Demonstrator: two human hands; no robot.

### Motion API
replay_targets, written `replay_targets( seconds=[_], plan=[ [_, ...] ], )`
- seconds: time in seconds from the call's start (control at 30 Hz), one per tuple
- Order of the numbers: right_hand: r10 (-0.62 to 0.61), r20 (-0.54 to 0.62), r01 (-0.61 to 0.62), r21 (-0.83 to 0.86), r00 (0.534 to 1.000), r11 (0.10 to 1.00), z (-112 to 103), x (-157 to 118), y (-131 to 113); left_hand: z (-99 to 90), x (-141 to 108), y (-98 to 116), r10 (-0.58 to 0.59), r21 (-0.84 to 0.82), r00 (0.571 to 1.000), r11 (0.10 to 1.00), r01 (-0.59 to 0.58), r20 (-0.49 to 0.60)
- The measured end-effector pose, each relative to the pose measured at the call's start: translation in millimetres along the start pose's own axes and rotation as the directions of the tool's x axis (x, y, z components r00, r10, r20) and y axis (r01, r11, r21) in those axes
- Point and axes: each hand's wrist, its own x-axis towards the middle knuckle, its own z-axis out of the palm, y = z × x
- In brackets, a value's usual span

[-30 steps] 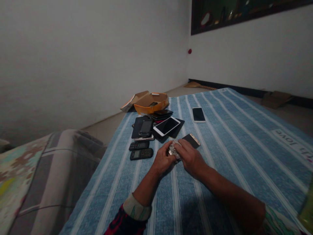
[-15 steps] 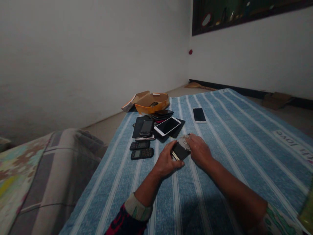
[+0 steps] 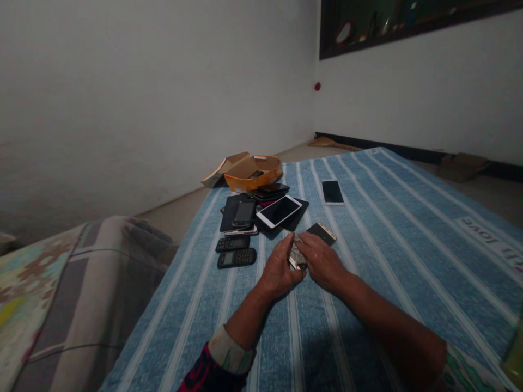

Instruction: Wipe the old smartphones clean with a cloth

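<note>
A dark phone (image 3: 322, 233) is tilted up between my hands, its far end showing beyond my right fingers. My left hand (image 3: 281, 268) grips its near left end, thumb on the near edge. With my right hand (image 3: 322, 260) I press a crumpled pale cloth (image 3: 298, 253) on the phone's surface close to my left fingers. Left of my hands lie two keypad phones (image 3: 237, 257). Beyond them a white phone (image 3: 280, 211) rests on dark phones and flat pieces, beside a black phone (image 3: 244, 213).
An open orange box (image 3: 255, 178) stands at the far end of the blue striped cloth (image 3: 368, 228). Another white phone (image 3: 333, 192) lies alone, right of the pile. A grey striped cover (image 3: 98, 272) drapes something at the left.
My right hand has moved left and nearer with the cloth, towards my left fingers. More of the phone's far end now shows behind it.
</note>
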Motion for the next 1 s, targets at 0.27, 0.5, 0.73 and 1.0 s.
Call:
replay_targets(
  seconds=[0.27, 0.5, 0.73, 1.0],
  plan=[
    [0.215, -0.04, -0.218, -0.253, 0.976, 0.943, -12, 7, 36, 0.1, 0, -3, -0.012, 0.045, 1.0, 0.999, 0.012, 0.009],
    [0.071, -0.033, -0.077, -0.237, 0.997, 0.968, 2, -1, 1, 1.7, 0, -6, 0.079, 0.132, 0.997, 0.988, -0.081, 0.021],
    [-0.012, -0.048, 0.007, -0.106, 0.999, 0.994, 1, -1, 6, 1.0, 0, -4, 0.132, 0.18, 0.991, 0.975, -0.134, 0.023],
    [-0.012, -0.107, 0.025, 0.12, 0.994, 0.992, -1, -1, 2, 1.1, 1, -8, 0.176, 0.213, 0.984, 0.96, -0.18, 0.039]
  ],
)
